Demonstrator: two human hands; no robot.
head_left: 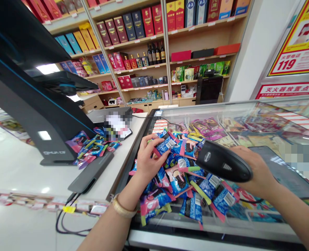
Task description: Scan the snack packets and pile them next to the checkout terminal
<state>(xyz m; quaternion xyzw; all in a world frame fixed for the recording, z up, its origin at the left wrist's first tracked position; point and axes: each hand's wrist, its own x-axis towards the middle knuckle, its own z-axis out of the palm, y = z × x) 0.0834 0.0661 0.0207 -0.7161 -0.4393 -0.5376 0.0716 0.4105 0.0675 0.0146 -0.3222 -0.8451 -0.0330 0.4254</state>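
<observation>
My right hand (256, 170) is wrapped round a black handheld barcode scanner (223, 162), its head pointing left over a heap of small snack packets. The packets (177, 179) are blue, pink and green, some with barcodes facing up, and they lie piled on a glass-topped display case (248, 111). At the heap's upper left, my left hand (151, 157) has its thumb and fingers closed round a blue snack packet (166, 144) whose barcode shows. A bracelet circles the left wrist.
On the white counter (52, 181) at left stand a black checkout terminal (36, 104), more snack packets (94, 148) and a grey flat device (91, 172) with cables. A tablet (282, 170) lies on the glass at right. Stocked shelves (136, 38) fill the back.
</observation>
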